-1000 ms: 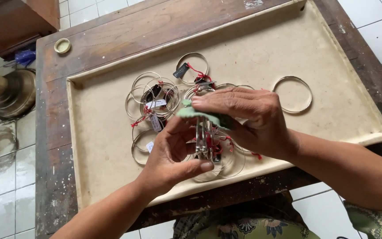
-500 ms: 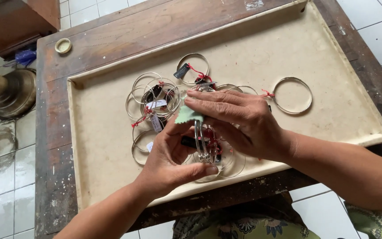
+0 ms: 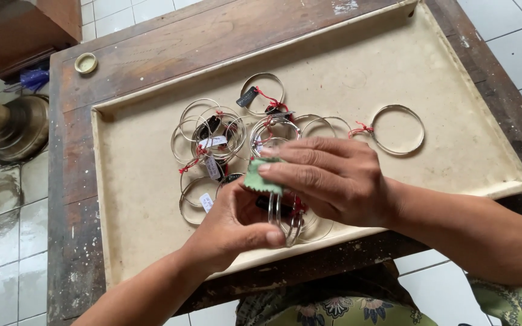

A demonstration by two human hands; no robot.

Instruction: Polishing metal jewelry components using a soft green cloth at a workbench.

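Bangles (image 3: 284,214), a small upright bunch of thin silver hoops, stood gripped on edge in the left hand (image 3: 237,226), whose thumb and fingers were clenched around their lower arc near the front edge of the cream tray (image 3: 454,151). The right hand (image 3: 327,178) came over the top, its fingertips pinching a scrap of green cloth (image 3: 262,176) with a zigzag-cut edge against the hoops' upper rims; that hand grasped the cloth and nothing else. How many hoops made up the bunch could not be told, since the fingers hid most of them.

On the tray behind lay a loose heap of tagged bangles (image 3: 212,139), tied with red thread and carrying small dark and white labels, and a single bangle (image 3: 398,130) apart to the right. The tray rested on a worn wooden table (image 3: 170,48), where a small round lid (image 3: 86,62) sat at the far left corner. A brass stand (image 3: 16,127) stood on the tiled floor beside it.

The risk, as I judged it, lay in the thin hoops: pressed from above by the cloth, one might slide out of the left hand's pinch and roll off the near edge, or its thread and tag might snag the cloth.
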